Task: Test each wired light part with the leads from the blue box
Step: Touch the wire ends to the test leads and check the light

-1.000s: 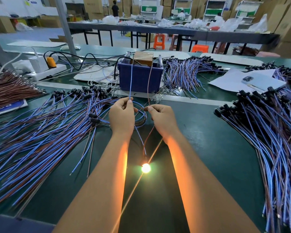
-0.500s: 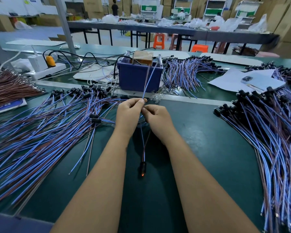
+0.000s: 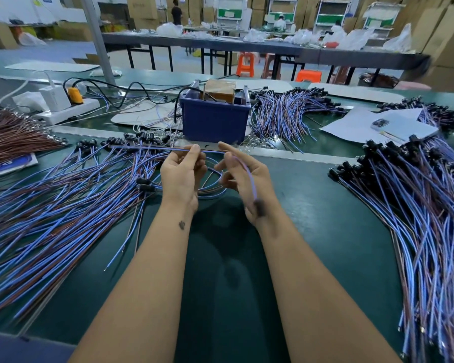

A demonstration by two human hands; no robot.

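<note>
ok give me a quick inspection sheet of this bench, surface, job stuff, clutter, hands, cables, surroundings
surface: green mat, bare between the forearms.
job's things: blue box at the far centre; wired light parts fanned in a left pile and a right pile; a further bundle right of the box.
clutter: white papers with a phone on them; brown wire bundle far left.
grippers: left hand pinches a blue wire in a fingertip grip; right hand fingers spread, a wired part draped across it, blurred.
cables: black cables and a white power strip behind the box.
surroundings: long tables, orange stools, cardboard boxes, people far off.
</note>
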